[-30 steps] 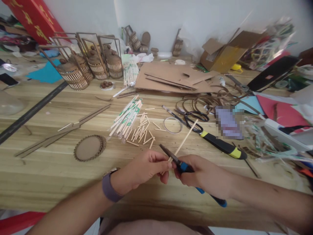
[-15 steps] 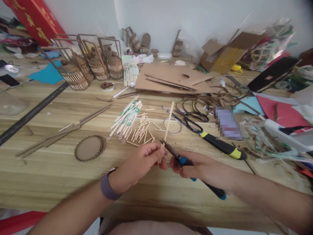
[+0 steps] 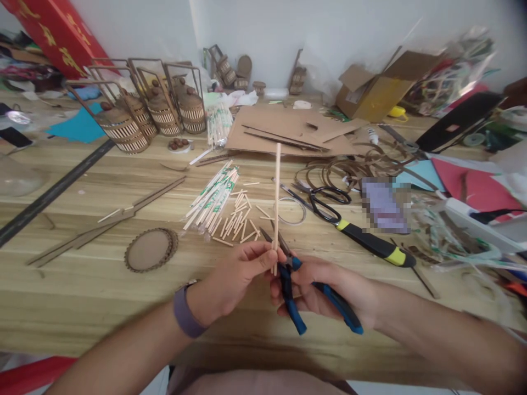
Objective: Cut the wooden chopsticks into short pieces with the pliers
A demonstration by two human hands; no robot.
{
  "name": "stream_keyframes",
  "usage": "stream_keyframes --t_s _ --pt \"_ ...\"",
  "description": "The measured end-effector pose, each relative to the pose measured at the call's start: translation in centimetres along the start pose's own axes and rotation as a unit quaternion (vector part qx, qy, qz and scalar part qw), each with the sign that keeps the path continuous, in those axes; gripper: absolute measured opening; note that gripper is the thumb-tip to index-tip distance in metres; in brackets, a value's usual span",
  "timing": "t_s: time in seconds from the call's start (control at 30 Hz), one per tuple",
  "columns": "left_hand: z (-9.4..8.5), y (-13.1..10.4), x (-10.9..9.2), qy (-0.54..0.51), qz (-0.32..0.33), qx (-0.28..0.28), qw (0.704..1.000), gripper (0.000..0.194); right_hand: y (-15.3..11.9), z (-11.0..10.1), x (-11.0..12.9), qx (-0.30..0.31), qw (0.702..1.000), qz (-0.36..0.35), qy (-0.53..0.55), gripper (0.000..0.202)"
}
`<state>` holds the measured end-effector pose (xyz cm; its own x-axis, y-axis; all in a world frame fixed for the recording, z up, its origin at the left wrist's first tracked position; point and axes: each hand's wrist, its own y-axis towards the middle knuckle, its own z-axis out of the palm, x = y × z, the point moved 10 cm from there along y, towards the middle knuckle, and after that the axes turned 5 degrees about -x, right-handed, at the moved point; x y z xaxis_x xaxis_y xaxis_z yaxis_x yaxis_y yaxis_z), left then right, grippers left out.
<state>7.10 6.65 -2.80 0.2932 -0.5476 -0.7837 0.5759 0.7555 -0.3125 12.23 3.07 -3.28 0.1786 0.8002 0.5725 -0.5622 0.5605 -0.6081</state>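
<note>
Between the thumb and fingers of my left hand (image 3: 253, 266) a pale wooden chopstick (image 3: 277, 186) stands nearly upright; a short piece seems pinched alongside its lower end. My right hand (image 3: 325, 285) holds blue-and-black pliers (image 3: 291, 299) with long thin jaws. Their handles are spread and the jaws are parted, right behind the chopstick. Whether the jaws touch the wood I cannot tell. Just beyond my left hand lie several short cut sticks (image 3: 236, 219), beside a heap of paper-wrapped chopsticks (image 3: 214, 200).
A round cardboard disc (image 3: 150, 249) lies at left near thin brown strips (image 3: 111, 219). Scissors (image 3: 325, 203), a yellow-and-black handled tool (image 3: 374, 244) and coiled brown strips (image 3: 333, 170) lie at right. Small lidded baskets (image 3: 127, 129) and a cardboard sheet (image 3: 263, 129) are behind.
The pliers have swung from pointing left at the stick to pointing away from me, and their handles have spread apart. The chopstick has turned from a slant to nearly upright.
</note>
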Motion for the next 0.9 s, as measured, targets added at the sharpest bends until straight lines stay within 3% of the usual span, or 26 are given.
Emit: stream_keyframes --t_s 0.27,0.37,0.53,0.67,0.9 --pt "-0.7 0.0 -0.9 -0.015 0.016 -0.031 0.999 0.027 -1.3 0.1 0.4 -0.011 0.997 -0.016 -0.078 0.055" --pt "-0.7 -0.1 -1.5 0.008 0.034 -0.031 0.999 0.023 -2.0 -0.7 1.1 -0.066 0.989 -0.026 -0.133 0.057" --pt "-2.1 -0.4 -2.9 0.132 0.083 -0.108 0.982 0.021 -4.0 -3.1 3.3 -0.179 0.949 -0.049 -0.255 0.059" --pt "-1.2 -0.5 -2.4 0.226 0.063 -0.076 0.969 0.029 -4.7 -3.6 3.7 -0.188 0.919 -0.031 -0.345 0.050" --pt "-0.2 -0.5 -1.9 0.307 0.066 -0.031 0.949 0.032 -3.9 -2.4 2.6 -0.153 0.937 -0.014 -0.315 0.054"
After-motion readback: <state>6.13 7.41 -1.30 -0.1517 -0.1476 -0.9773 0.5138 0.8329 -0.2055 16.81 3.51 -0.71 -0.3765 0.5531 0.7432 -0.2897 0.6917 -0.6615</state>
